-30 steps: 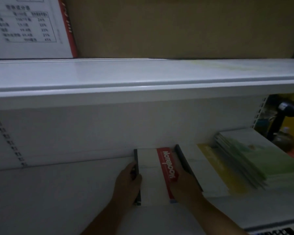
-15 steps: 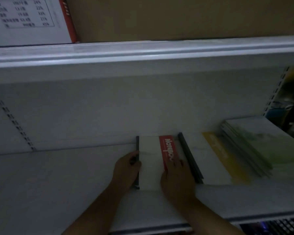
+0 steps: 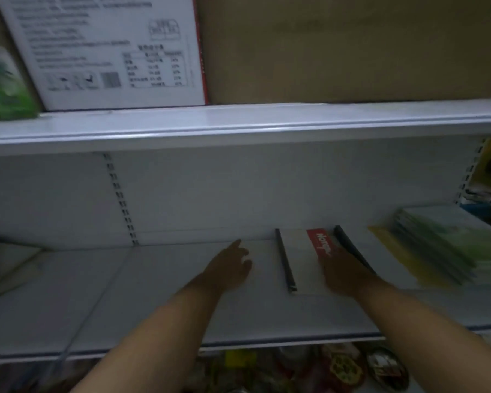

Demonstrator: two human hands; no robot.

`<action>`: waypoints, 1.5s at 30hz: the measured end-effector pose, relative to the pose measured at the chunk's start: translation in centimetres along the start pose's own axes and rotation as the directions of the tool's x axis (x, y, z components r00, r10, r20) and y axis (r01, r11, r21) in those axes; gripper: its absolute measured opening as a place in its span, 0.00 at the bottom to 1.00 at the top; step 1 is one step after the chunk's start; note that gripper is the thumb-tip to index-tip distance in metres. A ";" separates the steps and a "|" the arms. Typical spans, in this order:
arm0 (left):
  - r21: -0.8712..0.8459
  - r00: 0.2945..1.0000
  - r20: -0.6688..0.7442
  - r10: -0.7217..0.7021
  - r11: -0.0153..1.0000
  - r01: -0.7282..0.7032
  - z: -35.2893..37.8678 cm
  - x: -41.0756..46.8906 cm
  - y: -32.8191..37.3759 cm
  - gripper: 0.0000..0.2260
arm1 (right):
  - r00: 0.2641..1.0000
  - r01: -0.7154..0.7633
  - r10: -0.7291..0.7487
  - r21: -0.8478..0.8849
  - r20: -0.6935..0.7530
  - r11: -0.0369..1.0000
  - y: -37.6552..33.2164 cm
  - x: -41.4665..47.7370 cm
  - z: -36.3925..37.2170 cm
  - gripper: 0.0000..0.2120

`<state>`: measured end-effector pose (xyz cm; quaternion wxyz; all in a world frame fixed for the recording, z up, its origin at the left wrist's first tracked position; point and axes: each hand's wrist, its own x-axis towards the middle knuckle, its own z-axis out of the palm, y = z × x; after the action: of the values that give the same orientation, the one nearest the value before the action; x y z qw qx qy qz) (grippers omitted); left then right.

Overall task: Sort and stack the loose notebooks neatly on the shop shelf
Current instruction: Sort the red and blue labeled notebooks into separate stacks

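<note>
A white notebook [image 3: 296,259] with a red title band and a dark spine lies flat on the white shelf [image 3: 153,293], its far edge near the back wall. My right hand [image 3: 345,272] rests flat on its near right part, fingers straight. Just right of it, under my right hand's edge, shows a second dark spine [image 3: 349,245] of another white notebook. My left hand [image 3: 230,266] hovers over bare shelf to the left of the notebook, fingers relaxed, holding nothing. A stack of green-covered notebooks [image 3: 448,245] lies further right, overlapping a yellow-edged one [image 3: 394,251].
An upper shelf [image 3: 238,123] overhangs closely, carrying a white printed box [image 3: 111,52], a brown carton [image 3: 352,46] and a green bottle [image 3: 0,80]. Packaged goods [image 3: 338,367] sit below the shelf's front edge. A slotted upright [image 3: 121,199] runs down the back wall.
My left hand let go of the notebook's left spine and moved off to the left. The right hand stays on the notebook. The view swung left and upward.
</note>
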<state>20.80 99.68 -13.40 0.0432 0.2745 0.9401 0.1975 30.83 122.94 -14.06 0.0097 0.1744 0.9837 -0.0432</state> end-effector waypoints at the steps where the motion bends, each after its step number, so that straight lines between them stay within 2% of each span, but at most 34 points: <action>1: 0.068 1.000 0.001 0.001 0.998 -0.001 -1.9 -1.4 -2.5 0.21 | 1.000 0.007 -0.009 -0.104 -0.022 0.995 -1.5 -0.2 -0.7 0.26; 3: 0.144 0.998 -0.016 -0.067 0.987 0.069 -5.7 -4.5 -6.9 0.23 | 0.995 0.090 -0.098 -0.207 -0.029 0.974 -5.6 -1.1 -1.6 0.28; 6: 0.300 0.983 -0.076 -0.168 0.936 0.183 -12.2 -11.0 -14.5 0.25 | 0.938 0.344 -0.348 -0.166 0.006 0.924 -16.3 -3.7 -2.3 0.30; 9: 0.425 0.959 -0.127 -0.252 0.860 0.282 -16.6 -17.6 -21.3 0.26 | 0.803 0.596 -0.594 -0.110 0.056 0.795 -27.3 -6.1 -1.5 0.30; 12: 0.431 0.934 -0.184 -0.306 0.829 0.356 -19.2 -23.8 -26.6 0.26 | 0.633 0.773 -0.773 -0.081 0.038 0.629 -37.2 -8.5 -0.2 0.31; 16: 0.403 0.888 -0.171 -0.426 0.793 0.458 -21.8 -30.3 -32.5 0.26 | 0.456 0.888 -0.887 -0.106 0.070 0.448 -46.9 -11.7 0.8 0.29; 22: 0.336 0.814 -0.233 -0.532 0.741 0.581 -25.2 -33.9 -40.5 0.26 | 0.291 0.956 -0.949 -0.080 0.120 0.283 -57.0 -12.1 2.2 0.29; 26: 0.308 0.787 -0.233 -0.571 0.724 0.617 -26.4 -34.0 -45.4 0.25 | 0.260 0.964 -0.965 -0.066 0.021 0.258 -64.6 -9.8 2.3 0.28; 29: 0.271 0.760 -0.228 -0.608 0.710 0.650 -28.2 -34.1 -49.1 0.25 | 0.247 0.967 -0.966 -0.042 -0.080 0.251 -71.0 -7.4 2.5 0.23; 31: 0.257 0.761 -0.234 -0.605 0.717 0.648 -29.5 -34.0 -51.6 0.25 | 0.253 0.966 -0.964 -0.025 -0.085 0.256 -74.8 -6.2 2.2 0.18; 32: 0.236 0.763 -0.261 -0.592 0.727 0.645 -30.1 -33.9 -52.7 0.25 | 0.258 0.965 -0.963 -0.024 -0.077 0.260 -76.4 -5.5 2.0 0.19; 35: 0.154 0.772 -0.303 -0.559 0.770 0.619 -31.2 -33.8 -55.8 0.23 | 0.307 0.952 -0.947 0.027 -0.092 0.306 -80.5 -3.7 1.8 0.23; 38: -0.028 0.763 -0.253 -0.595 0.793 0.609 -31.9 -34.1 -58.3 0.20 | 0.335 0.942 -0.940 0.061 -0.070 0.331 -83.9 -3.3 2.4 0.20; 41: -0.105 0.759 -0.278 -0.588 0.805 0.585 -34.5 -33.5 -61.1 0.15 | 0.350 0.932 -0.930 0.136 -0.113 0.335 -87.6 -2.9 2.8 0.18; 43: -0.162 0.752 -0.313 -0.580 0.813 0.559 -36.2 -33.1 -63.4 0.15 | 0.397 0.913 -0.903 0.173 -0.163 0.370 -90.5 -2.8 2.7 0.21; 45: -0.244 0.751 -0.346 -0.562 0.827 0.507 -37.5 -33.0 -66.3 0.16 | 0.446 0.887 -0.882 0.208 -0.151 0.413 -94.0 -2.9 2.4 0.25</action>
<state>8.51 17.88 -6.10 -0.0785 -0.0567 0.9515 0.2922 1.25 33.81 -8.69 -0.0460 -0.3695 0.9129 -0.1672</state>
